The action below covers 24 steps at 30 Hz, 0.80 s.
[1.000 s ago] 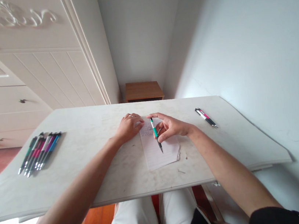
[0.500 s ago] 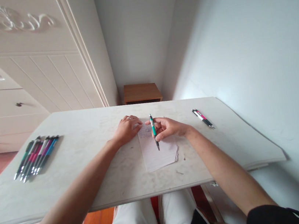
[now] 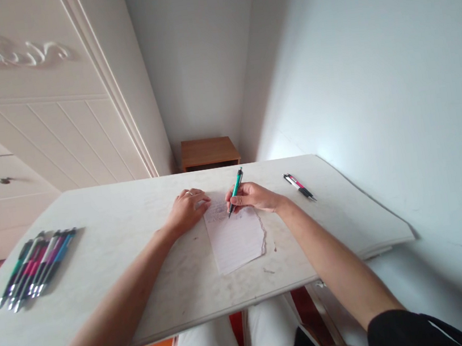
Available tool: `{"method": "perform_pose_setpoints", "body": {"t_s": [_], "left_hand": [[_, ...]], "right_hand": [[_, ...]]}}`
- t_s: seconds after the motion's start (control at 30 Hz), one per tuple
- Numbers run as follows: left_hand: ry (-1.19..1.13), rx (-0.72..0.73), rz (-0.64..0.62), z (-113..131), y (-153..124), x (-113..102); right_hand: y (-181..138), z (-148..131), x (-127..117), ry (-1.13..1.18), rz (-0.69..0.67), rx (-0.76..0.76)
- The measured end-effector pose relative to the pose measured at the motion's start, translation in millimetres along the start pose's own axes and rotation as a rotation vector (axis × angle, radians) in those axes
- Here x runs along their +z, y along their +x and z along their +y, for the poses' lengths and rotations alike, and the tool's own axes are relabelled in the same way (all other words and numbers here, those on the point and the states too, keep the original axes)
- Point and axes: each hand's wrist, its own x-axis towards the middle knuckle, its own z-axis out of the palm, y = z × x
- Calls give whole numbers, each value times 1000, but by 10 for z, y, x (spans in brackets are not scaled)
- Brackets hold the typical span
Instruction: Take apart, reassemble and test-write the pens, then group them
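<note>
A sheet of paper [image 3: 237, 246] lies on the counter [image 3: 166, 296]. Over its written part, the right hand [image 3: 249, 197] has fingers clamped on a green pen [image 3: 237, 182]. The left hand [image 3: 185, 210] rests by its left edge, thumb and fingers slightly apart.

Room to pass lies between the left hand [image 3: 185, 212] and the bunched pens [image 3: 32, 261]. Rightward, two pens [image 3: 304, 189], then the wall [image 3: 375, 95], obstruct
</note>
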Motion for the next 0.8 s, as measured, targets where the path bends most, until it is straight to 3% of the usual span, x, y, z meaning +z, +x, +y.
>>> {"method": "perform_pose_setpoints", "body": {"t_s": [0.17, 0.33, 0.47, 0.63, 0.8], "left_hand": [[9, 0, -10, -16, -6, 7], [14, 5, -16, -41, -11, 21], [22, -4, -14, -28, -15, 6], [22, -18, -14, -30, -19, 8], [39, -20, -24, -55, -16, 27]], "right_hand": [[-31, -7, 7, -30, 22, 33], [-137, 72, -103, -158, 310, -41], [-423, 94, -353, -510, 524, -13], [-864, 35, -608, -1104, 732, 254], [-1085, -8, -652, -1358, 819, 504]]}}
